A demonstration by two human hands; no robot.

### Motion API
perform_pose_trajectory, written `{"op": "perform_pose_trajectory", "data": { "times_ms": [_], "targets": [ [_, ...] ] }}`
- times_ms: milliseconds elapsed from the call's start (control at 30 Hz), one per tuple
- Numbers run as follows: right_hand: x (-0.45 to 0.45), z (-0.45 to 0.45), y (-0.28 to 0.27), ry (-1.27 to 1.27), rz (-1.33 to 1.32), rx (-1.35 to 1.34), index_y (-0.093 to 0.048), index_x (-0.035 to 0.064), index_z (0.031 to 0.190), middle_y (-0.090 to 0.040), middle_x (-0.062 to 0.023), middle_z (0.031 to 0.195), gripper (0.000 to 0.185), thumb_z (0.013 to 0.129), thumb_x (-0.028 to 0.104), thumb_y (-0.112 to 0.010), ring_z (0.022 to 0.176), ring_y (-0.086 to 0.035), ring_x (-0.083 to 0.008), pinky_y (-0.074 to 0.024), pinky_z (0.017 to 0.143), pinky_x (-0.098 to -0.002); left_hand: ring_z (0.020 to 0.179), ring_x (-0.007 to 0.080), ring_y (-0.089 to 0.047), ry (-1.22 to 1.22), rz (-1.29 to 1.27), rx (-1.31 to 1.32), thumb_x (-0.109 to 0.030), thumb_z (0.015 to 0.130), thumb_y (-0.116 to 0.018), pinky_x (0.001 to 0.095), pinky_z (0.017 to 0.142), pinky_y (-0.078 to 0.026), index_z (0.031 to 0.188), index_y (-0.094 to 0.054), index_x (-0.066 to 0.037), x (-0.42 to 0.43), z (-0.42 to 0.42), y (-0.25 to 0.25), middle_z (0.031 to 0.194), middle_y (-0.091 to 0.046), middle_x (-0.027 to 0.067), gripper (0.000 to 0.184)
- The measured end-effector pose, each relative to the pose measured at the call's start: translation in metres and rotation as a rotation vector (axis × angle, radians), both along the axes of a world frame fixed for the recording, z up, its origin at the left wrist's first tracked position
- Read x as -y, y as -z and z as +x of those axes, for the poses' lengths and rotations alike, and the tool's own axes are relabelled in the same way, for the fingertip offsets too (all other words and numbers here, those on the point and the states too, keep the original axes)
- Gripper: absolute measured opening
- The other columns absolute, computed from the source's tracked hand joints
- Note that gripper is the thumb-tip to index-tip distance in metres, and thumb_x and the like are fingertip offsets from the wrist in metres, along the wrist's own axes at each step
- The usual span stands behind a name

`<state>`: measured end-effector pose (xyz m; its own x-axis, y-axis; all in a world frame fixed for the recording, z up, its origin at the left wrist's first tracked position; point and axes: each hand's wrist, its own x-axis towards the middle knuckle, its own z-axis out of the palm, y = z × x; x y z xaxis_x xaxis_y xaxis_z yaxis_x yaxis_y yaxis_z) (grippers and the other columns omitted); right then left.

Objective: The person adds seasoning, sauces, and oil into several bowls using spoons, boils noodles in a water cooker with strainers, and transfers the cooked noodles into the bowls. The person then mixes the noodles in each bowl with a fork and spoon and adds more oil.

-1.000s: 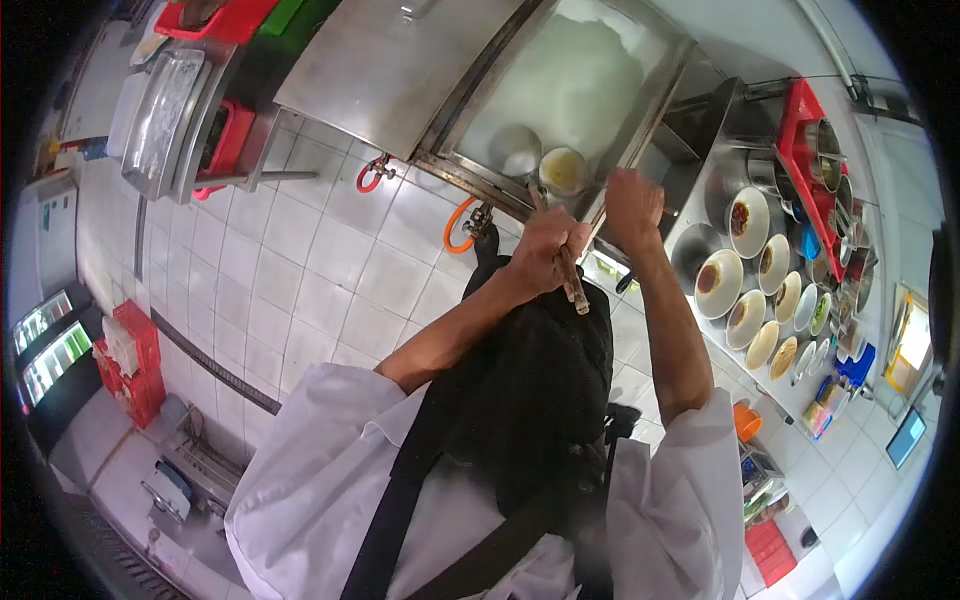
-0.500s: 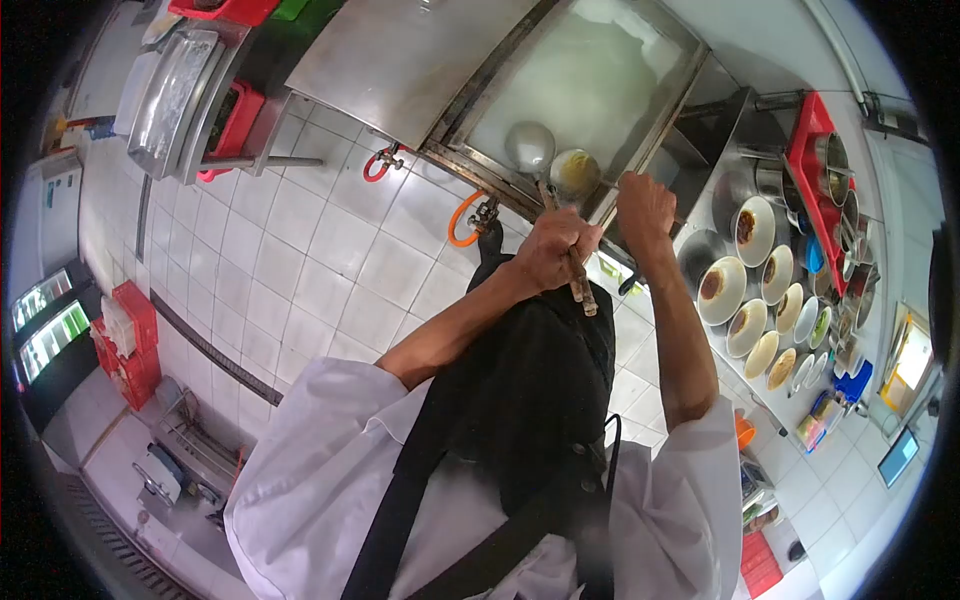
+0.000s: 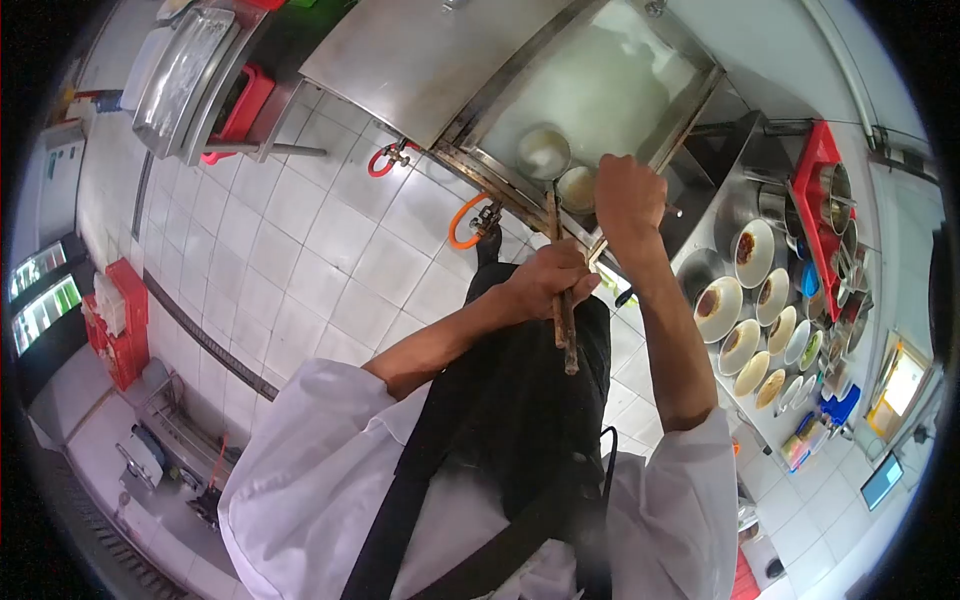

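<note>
My left hand (image 3: 548, 280) is closed around the wooden handles of two long-handled noodle strainers. Their handle ends stick out below my fist, over the dark apron. One round metal head (image 3: 544, 153) lies at the near edge of the cloudy water in the cooking tank (image 3: 487, 150). Beside it, the other head (image 3: 577, 190) holds something pale. My right hand (image 3: 630, 205) is a fist just right of that second head, above the tank's near right corner. What its fingers grip, if anything, is hidden.
On the right-hand counter stand several bowls (image 3: 718, 308) with sauces in them, beside a red tray (image 3: 822, 200) and metal pots. A flat steel cover (image 3: 400, 70) adjoins the tank on the left. An orange hose (image 3: 458, 222) hangs at the front.
My left hand has come slightly lower and back toward my body, drawing the strainer handles with it. My right fist has shifted up and left, closer to the strainer heads.
</note>
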<state>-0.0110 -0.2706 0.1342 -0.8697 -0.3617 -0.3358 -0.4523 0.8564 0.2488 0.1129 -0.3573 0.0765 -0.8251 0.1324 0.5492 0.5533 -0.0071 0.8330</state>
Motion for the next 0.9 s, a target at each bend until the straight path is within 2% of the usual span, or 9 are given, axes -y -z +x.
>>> {"op": "perform_pose_trajectory", "data": {
  "times_ms": [100,200,367,467,567,667,767,833,900],
  "targets": [
    [-0.004,-0.002,0.007,-0.065,-0.046,-0.043,-0.071,0.0118,0.093,-0.071,-0.0091,0.087,0.015,0.084,0.015,-0.060,0.082,-0.072,-0.0270,-0.0564,0.064,-0.0387,0.053,0.0294,-0.048,0.010,-0.091,0.004,-0.004,0.088,-0.060,0.0409,0.058,-0.039,0.061,-0.047,-0.004,-0.001,0.006,0.001,0.056,-0.045,0.0099,0.030],
    [0.001,0.009,-0.006,0.077,-0.012,0.066,-0.071,0.0118,0.091,-0.071,-0.0095,0.084,0.014,0.084,0.015,-0.060,0.082,-0.072,-0.0278,-0.0560,0.064,-0.0382,0.053,0.0288,-0.048,-0.011,-0.100,-0.027,-0.005,0.087,-0.061,0.0404,0.058,-0.039,0.061,-0.047,-0.004,0.000,0.008,0.000,0.056,-0.044,0.0091,0.030],
    [-0.006,0.019,0.006,-0.010,-0.171,-0.161,-0.073,0.0104,0.080,-0.071,-0.0096,0.078,0.014,0.084,0.014,-0.060,0.077,-0.072,-0.0278,-0.0569,0.062,-0.0391,0.053,0.0287,-0.048,0.002,-0.108,-0.055,-0.005,0.087,-0.061,0.0403,0.057,-0.040,0.060,-0.047,-0.004,-0.001,0.009,0.001,0.056,-0.044,0.0090,0.030],
    [-0.003,0.020,0.010,0.043,-0.090,-0.006,-0.073,0.0117,0.080,-0.071,-0.0090,0.078,0.014,0.083,0.014,-0.061,0.078,-0.072,-0.0261,-0.0571,0.062,-0.0374,0.057,0.0304,-0.048,0.013,-0.057,-0.074,-0.007,0.090,-0.058,0.0426,0.057,-0.040,0.062,-0.042,-0.006,0.001,0.009,0.004,0.059,-0.044,0.0089,0.032],
    [0.005,0.022,0.006,0.108,-0.089,-0.046,-0.074,0.0136,0.081,-0.071,-0.0084,0.078,0.014,0.084,0.014,-0.061,0.080,-0.072,-0.0246,-0.0570,0.061,-0.0359,0.058,0.0314,-0.050,0.035,-0.133,-0.034,-0.008,0.090,-0.058,0.0426,0.058,-0.041,0.064,-0.046,-0.004,0.000,0.008,0.004,0.062,-0.048,0.0104,0.029],
    [0.016,0.021,0.019,0.070,-0.005,-0.015,-0.074,0.0145,0.082,-0.071,-0.0077,0.080,0.012,0.083,0.014,-0.062,0.081,-0.072,-0.0245,-0.0568,0.062,-0.0358,0.060,0.0333,-0.051,-0.059,-0.046,-0.098,-0.008,0.090,-0.058,0.0441,0.060,-0.042,0.066,-0.050,-0.003,-0.012,0.001,0.013,0.063,-0.051,0.0116,0.026],
    [0.016,0.011,0.003,0.097,-0.084,-0.088,-0.073,0.0151,0.082,-0.071,-0.0063,0.082,0.010,0.083,0.014,-0.063,0.081,-0.072,-0.0247,-0.0567,0.063,-0.0370,0.061,0.0349,-0.052,-0.084,-0.097,-0.077,-0.009,0.090,-0.059,0.0454,0.061,-0.044,0.068,-0.051,-0.003,-0.009,0.002,0.011,0.063,-0.052,0.0118,0.024],
    [0.016,0.003,0.016,0.053,-0.059,-0.066,-0.073,0.0156,0.083,-0.071,-0.0061,0.083,0.011,0.083,0.014,-0.062,0.082,-0.072,-0.0248,-0.0566,0.065,-0.0368,0.062,0.0353,-0.054,0.037,-0.078,-0.014,-0.008,0.089,-0.061,0.0452,0.061,-0.045,0.069,-0.051,-0.003,-0.003,0.001,0.004,0.063,-0.052,0.0114,0.023],
    [0.009,0.000,0.024,0.008,-0.033,-0.049,-0.072,0.0161,0.084,-0.071,-0.0059,0.084,0.011,0.084,0.014,-0.061,0.083,-0.072,-0.0249,-0.0564,0.066,-0.0366,0.061,0.0348,-0.054,0.033,-0.091,-0.030,-0.007,0.088,-0.062,0.0447,0.061,-0.045,0.068,-0.051,-0.002,-0.006,0.001,0.011,0.062,-0.051,0.0113,0.024]
  ]
}}
